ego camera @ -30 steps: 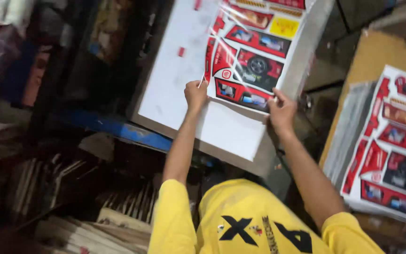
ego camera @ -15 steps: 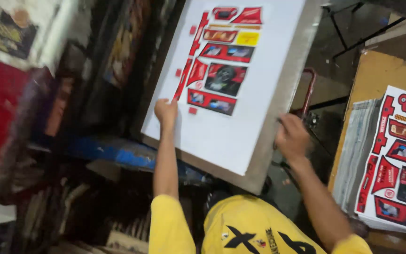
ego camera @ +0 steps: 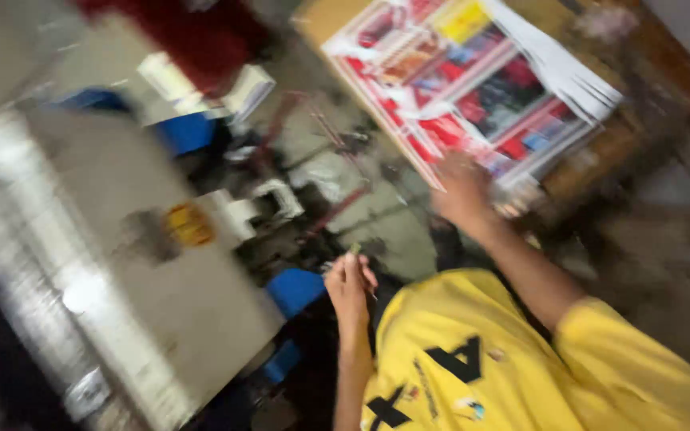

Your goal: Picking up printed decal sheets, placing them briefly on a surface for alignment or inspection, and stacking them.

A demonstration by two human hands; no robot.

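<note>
The right hand [ego camera: 463,190] was laid on the lower edge of the stack of printed sheets [ego camera: 481,88] on the board; its grip could not be told. A small thin object [ego camera: 355,249] was pinched by the left hand [ego camera: 349,281].

Heavy motion blur throughout, dim shadowed corners, soft glare on the grey metal panel [ego camera: 121,263] at left.

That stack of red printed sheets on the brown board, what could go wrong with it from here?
The right hand rests on the lower edge of the stack of red printed sheets, whose fanned corners overhang the brown board; a nudge might slide some off. The left hand seems to hold a small object near the blurred grey machine, and might snag.
</note>
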